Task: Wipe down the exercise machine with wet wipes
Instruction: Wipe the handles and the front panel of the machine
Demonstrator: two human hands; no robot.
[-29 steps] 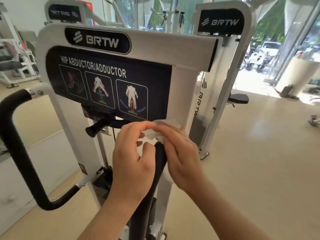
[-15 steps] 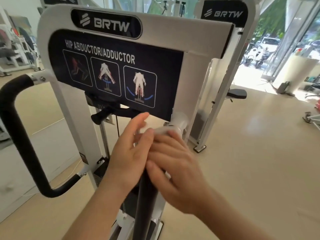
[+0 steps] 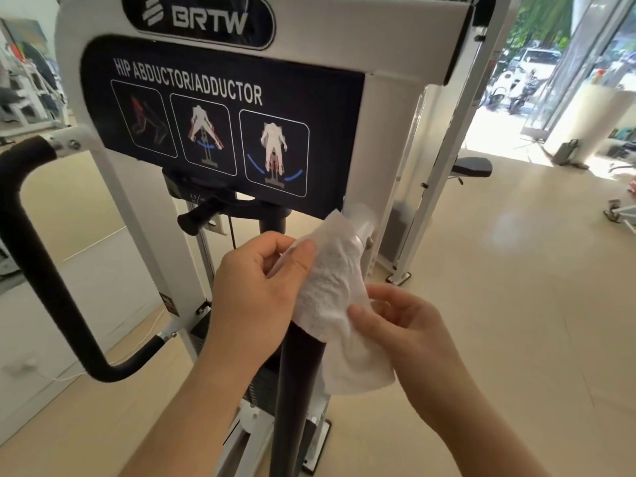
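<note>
A white hip abductor/adductor machine (image 3: pixel 389 139) with a black instruction panel fills the view. Its right black padded handle (image 3: pixel 297 380) rises toward me in the middle. A white wet wipe (image 3: pixel 330 290) is spread open and draped over the top of that handle, near the white mounting stub (image 3: pixel 361 218). My left hand (image 3: pixel 254 297) pinches the wipe's upper left edge. My right hand (image 3: pixel 402 325) pinches its lower right part between thumb and fingers.
A second black curved handle (image 3: pixel 38 256) loops at the left. A black adjustment lever (image 3: pixel 203 215) sticks out under the panel. Another BRTW machine with a black seat (image 3: pixel 471 166) stands behind on the right. Beige floor (image 3: pixel 516 304) stretches to the right.
The wipe was bunched under both hands on the handle top; now it is unfolded and held apart between them. The camera has moved closer to the panel.
</note>
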